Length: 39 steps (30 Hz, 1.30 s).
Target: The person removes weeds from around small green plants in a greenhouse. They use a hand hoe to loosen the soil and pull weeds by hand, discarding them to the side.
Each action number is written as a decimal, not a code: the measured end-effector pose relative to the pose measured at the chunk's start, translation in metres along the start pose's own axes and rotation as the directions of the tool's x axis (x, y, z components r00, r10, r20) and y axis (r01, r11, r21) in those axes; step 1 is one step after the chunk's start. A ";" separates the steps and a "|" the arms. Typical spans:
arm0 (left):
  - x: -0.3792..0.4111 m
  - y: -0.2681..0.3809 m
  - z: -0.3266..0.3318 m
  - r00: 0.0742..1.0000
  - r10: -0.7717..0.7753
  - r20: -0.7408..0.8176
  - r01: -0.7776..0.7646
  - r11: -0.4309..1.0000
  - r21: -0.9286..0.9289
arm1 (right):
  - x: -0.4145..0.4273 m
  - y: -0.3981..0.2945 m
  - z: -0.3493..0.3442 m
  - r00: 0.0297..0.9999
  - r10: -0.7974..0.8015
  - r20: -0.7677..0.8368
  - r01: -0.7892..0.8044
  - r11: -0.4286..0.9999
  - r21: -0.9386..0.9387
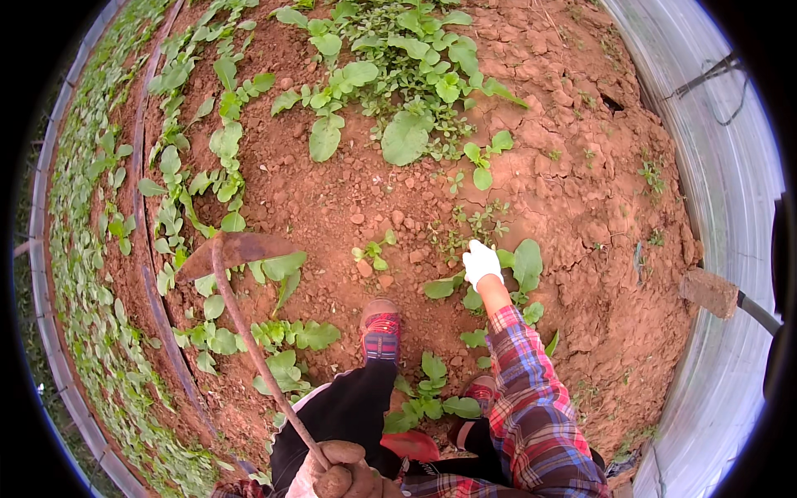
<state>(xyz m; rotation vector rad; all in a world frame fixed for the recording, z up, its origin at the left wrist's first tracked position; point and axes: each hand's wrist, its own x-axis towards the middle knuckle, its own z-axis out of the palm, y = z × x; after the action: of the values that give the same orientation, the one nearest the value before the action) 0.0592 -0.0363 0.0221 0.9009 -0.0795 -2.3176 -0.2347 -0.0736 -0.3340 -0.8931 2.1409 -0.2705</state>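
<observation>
My left hand [348, 473], in a brown-stained glove, grips the rod of a hoe [252, 345] at the bottom of the view. Its rusty crescent blade [249, 248] hangs over leafy seedlings on the left. Out in front, my right hand [482, 264] wears a white glove and reaches down to low small-leaved weeds [489, 221]. The fingers look curled, but their tips are hidden, so a hold on a stem cannot be made out. Broad-leaved green plants [528, 264] surround this hand. Between the hands, a small pale-green seedling [373, 252] grows from reddish soil.
My forward shoe [381, 330] stands on soil between plants; the other shoe [481, 395] is farther back. A red object [411, 445] lies between my legs. Dense greens [417, 75] grow ahead. A dark strip [165, 330] runs left. Plastic sheeting [725, 155] and a brick [710, 292] border the right.
</observation>
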 end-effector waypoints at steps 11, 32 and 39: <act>0.004 -0.002 -0.013 0.996 0.019 0.089 -0.018 1.000 -0.013 | 0.009 -0.057 0.012 0.989 0.058 -0.133 -0.092 0.959 -0.267; -0.003 -0.002 -0.017 0.995 0.014 0.097 -0.011 1.000 -0.028 | 0.003 -0.037 0.023 0.972 -0.236 -0.001 0.213 0.881 -0.423; 0.002 0.001 -0.020 0.992 -0.054 0.116 0.063 0.995 -0.076 | 0.011 -0.036 0.025 0.983 -0.179 -0.034 0.159 0.934 -0.320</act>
<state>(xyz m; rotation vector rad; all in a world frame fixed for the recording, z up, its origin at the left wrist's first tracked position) 0.0715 -0.0347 0.0061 0.7405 -0.0091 -2.4074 -0.2025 -0.1046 -0.3408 -1.2717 2.2043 -0.0378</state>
